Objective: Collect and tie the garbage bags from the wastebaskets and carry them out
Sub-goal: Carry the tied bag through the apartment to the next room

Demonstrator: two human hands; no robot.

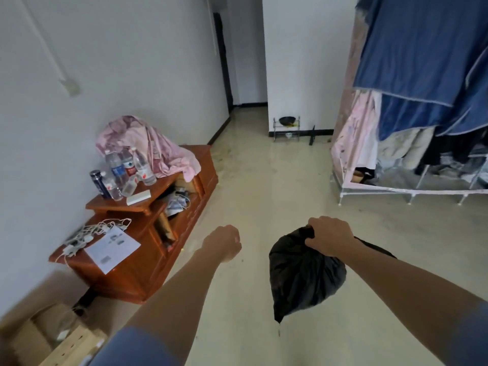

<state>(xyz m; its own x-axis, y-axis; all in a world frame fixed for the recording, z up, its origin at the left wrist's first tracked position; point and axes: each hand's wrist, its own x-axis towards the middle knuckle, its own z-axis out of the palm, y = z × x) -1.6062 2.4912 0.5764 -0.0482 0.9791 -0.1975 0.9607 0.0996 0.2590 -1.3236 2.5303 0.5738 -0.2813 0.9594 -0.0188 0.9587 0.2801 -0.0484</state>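
A full black garbage bag (pixel 303 276) hangs above the floor at the lower middle, its neck gathered. My right hand (pixel 330 236) is shut on the bag's top and holds it off the ground. To the left of the bag, my left hand (pixel 224 243) is closed in a loose fist with nothing in it, stretched forward over the floor. No wastebasket is in view.
A low wooden cabinet (pixel 148 249) along the left wall carries water bottles (pixel 126 167), pink cloth (pixel 148 143), cables and a paper sheet. Cardboard boxes (pixel 52 339) sit at lower left. A fabric wardrobe (pixel 412 128) stands right. A hallway (pixel 248 112) lies ahead, beside a small metal rack (pixel 286 128).
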